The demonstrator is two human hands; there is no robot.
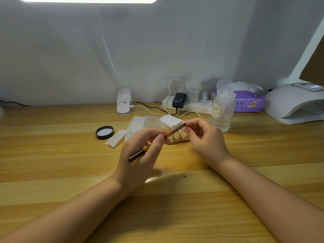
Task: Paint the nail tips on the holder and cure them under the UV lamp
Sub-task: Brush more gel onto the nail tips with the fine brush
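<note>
Both forearms are reaching in from the bottom corners of the frame over the wooden surface [52, 155]. Left hand [140, 155], centre frame, is holding a thin brush [149, 147]: fingers [160, 140] are curling round the dark-and-gold handle, bristle end pointing up and to the right. Right hand [205, 137], just right of centre, is pinching a small pale nail tip [184, 123] between thumb and fingertips; the brush end is touching or just beside that tip, cannot tell which.

Just behind and between the hands, the wooden nail holder [178, 141] is lying on the surface, with two small metal stands [176, 137] upright on it and one pinkish tip [180, 131] showing above them.

Left of centre, a black lid [104, 132] is resting upturned, beside white wipes [116, 140]. A small clear jar [152, 122] and a stack of white pads [171, 121] are sitting behind the hands.

Farther back, right of centre: clear pump bottle [222, 106], purple tissue pack [249, 102], white power strip [191, 105] with plugged adapters. UV lamp [294, 102] is sitting at the right edge. A lamp clamp base [124, 102] is standing at the rear centre against the grey wall [61, 50].
</note>
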